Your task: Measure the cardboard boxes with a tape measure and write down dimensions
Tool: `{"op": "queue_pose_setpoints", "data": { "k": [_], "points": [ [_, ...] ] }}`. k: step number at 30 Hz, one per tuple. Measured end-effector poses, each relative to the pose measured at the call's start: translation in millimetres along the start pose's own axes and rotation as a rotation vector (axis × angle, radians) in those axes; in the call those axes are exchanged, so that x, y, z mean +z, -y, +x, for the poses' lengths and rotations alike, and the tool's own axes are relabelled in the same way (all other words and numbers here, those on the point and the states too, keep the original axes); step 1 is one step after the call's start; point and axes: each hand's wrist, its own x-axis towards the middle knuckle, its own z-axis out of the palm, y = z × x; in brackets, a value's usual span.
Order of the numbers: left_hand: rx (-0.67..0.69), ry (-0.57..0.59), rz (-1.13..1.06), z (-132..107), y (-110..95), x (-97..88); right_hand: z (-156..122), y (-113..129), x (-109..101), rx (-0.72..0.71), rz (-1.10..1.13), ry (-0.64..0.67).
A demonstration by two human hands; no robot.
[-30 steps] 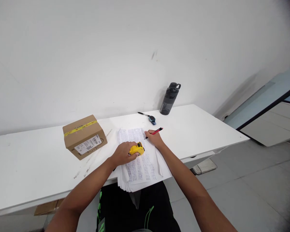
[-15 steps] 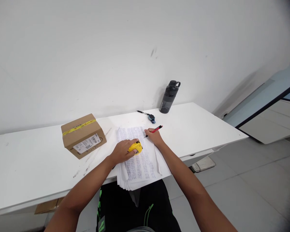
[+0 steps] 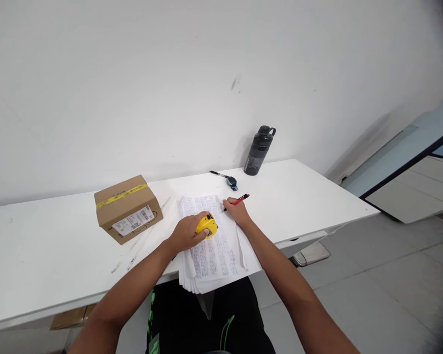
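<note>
A yellow tape measure [image 3: 207, 225] is gripped in my left hand [image 3: 186, 233], which rests on the left part of a stack of paper sheets [image 3: 214, 260]. Rows of dense handwriting cover the top sheet. My right hand [image 3: 237, 211] is closed around a red and black pen [image 3: 239, 199], its tip pointing down at the upper right of the sheet. Whether the tip touches the paper I cannot tell. The stack's lower edge hangs over the front of the table, above my lap.
On the white table [image 3: 51, 246], a taped cardboard box [image 3: 128, 209] stands to the left. Behind the papers lie a black pen [image 3: 218, 173] and a wristwatch [image 3: 231, 183]. A dark water bottle [image 3: 259, 150] stands by the wall.
The view has shifted very slightly, so everything sits a little lower. Both hands keep their holds and stay in almost the same place.
</note>
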Motion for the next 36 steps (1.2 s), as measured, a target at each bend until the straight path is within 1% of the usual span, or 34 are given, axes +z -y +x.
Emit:
{"op": "queue_pose_setpoints", "data": {
  "k": [5, 8, 12, 14, 18, 29, 36],
  "points": [
    [0.000, 0.007, 0.015, 0.8, -0.2, -0.1, 1.0, -0.4, 0.4, 0.003, 0.009, -0.007],
    [0.027, 0.000, 0.023, 1.1, 1.3, 0.8, 0.6, -0.5, 0.4, -0.003, 0.013, -0.011],
    [0.069, -0.014, 0.009, 1.4, 3.7, 2.3, 0.5, -1.4, -0.3, -0.005, 0.007, -0.048],
    [0.076, -0.016, 0.005, 1.3, 4.1, 2.4, 0.7, -1.5, -0.5, -0.006, 0.002, -0.041],
    [0.066, -0.007, 0.014, 1.2, 3.2, 1.3, 0.2, -0.4, -0.3, -0.012, -0.002, -0.017],
    [0.037, 0.031, 0.034, 2.7, 2.0, -0.4, -0.2, -4.8, -1.0, -0.021, -0.010, -0.083],
    [0.039, 0.036, 0.052, 3.0, 0.7, -1.7, 0.8, -5.4, -0.1, -0.011, -0.007, -0.075]
  ]
}}
